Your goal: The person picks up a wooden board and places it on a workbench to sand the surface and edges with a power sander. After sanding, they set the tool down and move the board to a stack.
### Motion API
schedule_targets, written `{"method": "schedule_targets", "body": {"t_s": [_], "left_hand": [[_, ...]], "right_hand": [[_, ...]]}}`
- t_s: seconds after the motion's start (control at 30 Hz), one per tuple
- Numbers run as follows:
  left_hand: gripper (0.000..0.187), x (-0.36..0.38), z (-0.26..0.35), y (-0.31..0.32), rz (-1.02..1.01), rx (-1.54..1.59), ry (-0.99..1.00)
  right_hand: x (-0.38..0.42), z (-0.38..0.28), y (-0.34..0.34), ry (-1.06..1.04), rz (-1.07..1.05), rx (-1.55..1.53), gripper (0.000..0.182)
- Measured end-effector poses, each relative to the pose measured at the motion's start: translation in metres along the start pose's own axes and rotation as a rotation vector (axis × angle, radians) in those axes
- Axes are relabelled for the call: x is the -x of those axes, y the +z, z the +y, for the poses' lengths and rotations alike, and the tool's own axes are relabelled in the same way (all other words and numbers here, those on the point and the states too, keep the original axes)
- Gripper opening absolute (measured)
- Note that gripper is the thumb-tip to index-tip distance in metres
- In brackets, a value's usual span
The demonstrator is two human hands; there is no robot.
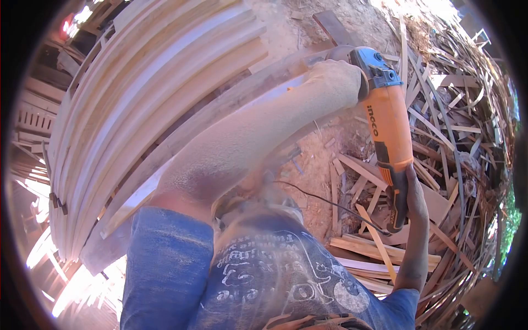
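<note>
An orange and blue angle grinder [389, 121] with a black rear handle lies lengthwise between my hands. My left hand [341, 82], coated in pale dust, is closed at its head, beside the grey disc guard [338, 53]. Around the rear grip, my right hand [415, 192] is wrapped, its fingers mostly hidden behind the tool. The guard is over the far end of a long pale wooden piece [264, 102], which runs under my left forearm. The disc's edge and its contact with the wood are hidden.
Long curved boards [148, 71] are stacked at the left. Wood strips and offcuts [440, 132] are heaped at the right. A dark cable [330, 202] trails from the grinder handle towards my body. Dusty ground [313, 176] shows between, and a dark board [331, 26] lies beyond the guard.
</note>
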State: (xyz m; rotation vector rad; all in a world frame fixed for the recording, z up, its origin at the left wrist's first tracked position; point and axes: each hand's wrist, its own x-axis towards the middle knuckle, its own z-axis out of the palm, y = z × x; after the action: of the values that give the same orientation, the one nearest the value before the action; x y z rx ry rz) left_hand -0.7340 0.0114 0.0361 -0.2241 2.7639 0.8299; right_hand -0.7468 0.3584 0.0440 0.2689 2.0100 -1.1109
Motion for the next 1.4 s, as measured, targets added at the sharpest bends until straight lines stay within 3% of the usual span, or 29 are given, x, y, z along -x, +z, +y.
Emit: {"method": "schedule_targets", "body": {"t_s": [0.2, 0.3, 0.4, 0.47, 0.6, 0.7, 0.73, 0.83, 0.9, 0.97, 1.0, 1.03, 1.07, 1.1, 1.13, 1.27, 1.4], "left_hand": [[0.027, 0.036, -0.014, 0.002, 0.052, 0.002, -0.018], [0.025, 0.111, -0.041, 0.005, 0.048, -0.004, -0.211], [0.024, 0.202, -0.074, 0.018, 0.134, 0.046, -0.468], [0.03, 0.266, -0.064, 0.011, 0.36, 0.247, -0.509], [0.033, 0.363, -0.109, 0.047, 0.386, 0.181, -0.649], [0.027, 0.383, -0.121, 0.062, 0.454, 0.186, -0.67], [0.025, 0.382, -0.123, 0.064, 0.502, 0.2, -0.668], [0.039, 0.331, -0.103, 0.056, 0.401, 0.146, -0.612], [0.017, 0.272, -0.074, 0.037, 0.212, 0.114, -0.658], [0.017, 0.213, -0.054, 0.032, 0.077, 0.074, -0.547], [0.017, 0.186, -0.039, 0.013, -0.056, 0.183, -0.389], [0.019, 0.16, -0.03, 0.013, -0.013, 0.169, -0.271], [0.014, 0.128, -0.032, 0.038, 0.179, 0.235, -0.164], [0.015, 0.103, -0.025, 0.036, 0.213, 0.243, -0.058], [0.021, 0.084, -0.006, 0.016, 0.096, 0.149, -0.141], [0.016, 0.028, 0.007, 0.029, 0.296, -0.117, -0.073], [0.014, 0.072, -0.017, 0.038, 0.353, -0.172, -0.134]], "right_hand": [[-0.002, 0.019, 0.011, -0.11, -0.1, 0.074, 0.061], [0.034, -0.004, 0.058, -0.207, -0.308, 0.191, 0.057], [0.065, -0.014, 0.116, -0.231, -0.46, 0.318, 0.068], [0.073, -0.012, 0.146, -0.275, -0.563, 0.461, 0.076], [0.078, -0.034, 0.202, -0.379, -0.785, 0.773, 0.081], [0.079, -0.055, 0.217, -0.339, -0.839, 0.855, 0.081], [0.077, -0.054, 0.214, -0.359, -0.807, 0.806, 0.081], [0.066, -0.039, 0.174, -0.352, -0.686, 0.665, 0.077], [0.063, -0.026, 0.136, -0.318, -0.606, 0.484, 0.073], [0.057, -0.007, 0.09, -0.292, -0.499, 0.289, 0.069], [0.049, 0.009, 0.064, -0.266, -0.416, 0.225, 0.067], [0.036, 0.028, 0.038, -0.258, -0.296, 0.176, 0.064], [0.025, 0.038, 0.016, -0.25, -0.175, 0.122, 0.063], [0.018, 0.033, 0.0, -0.161, -0.185, 0.074, 0.062], [0.012, 0.026, -0.011, -0.075, -0.192, 0.024, 0.063], [0.009, 0.007, 0.006, 0.05, 0.015, -0.124, 0.065], [0.02, 0.007, 0.03, 0.108, -0.138, -0.107, 0.068]]}}
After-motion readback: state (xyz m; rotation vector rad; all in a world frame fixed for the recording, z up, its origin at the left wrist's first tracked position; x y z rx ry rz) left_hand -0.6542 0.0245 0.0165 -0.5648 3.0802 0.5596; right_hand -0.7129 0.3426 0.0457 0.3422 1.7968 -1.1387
